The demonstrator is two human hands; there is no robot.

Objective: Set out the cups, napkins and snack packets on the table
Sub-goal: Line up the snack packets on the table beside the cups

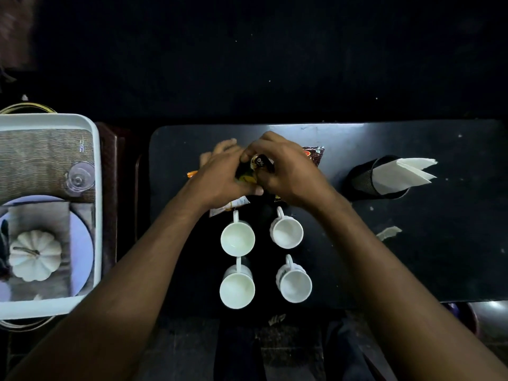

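Observation:
Several white cups stand in two rows on the black table [412, 257]: far left cup [237, 239], far right cup [287, 232], near left cup [237, 290], near right cup [294, 286]. Beyond them my left hand [220, 177] and my right hand [286, 171] both grip a dark snack packet [251, 169] above the table. More packets lie beneath my hands: a dark red one [314, 155], an orange one [191, 174] and a white-edged one [228, 209]. White napkins [401, 173] stick out of a black mesh holder [362, 178] lying at the right.
A white tray [96, 188] sits on a stand to the left, holding a woven mat, a glass [79, 178], a plate and a small white pumpkin [35, 255]. A torn paper scrap [389, 232] lies right of the cups. Dark floor surrounds the table.

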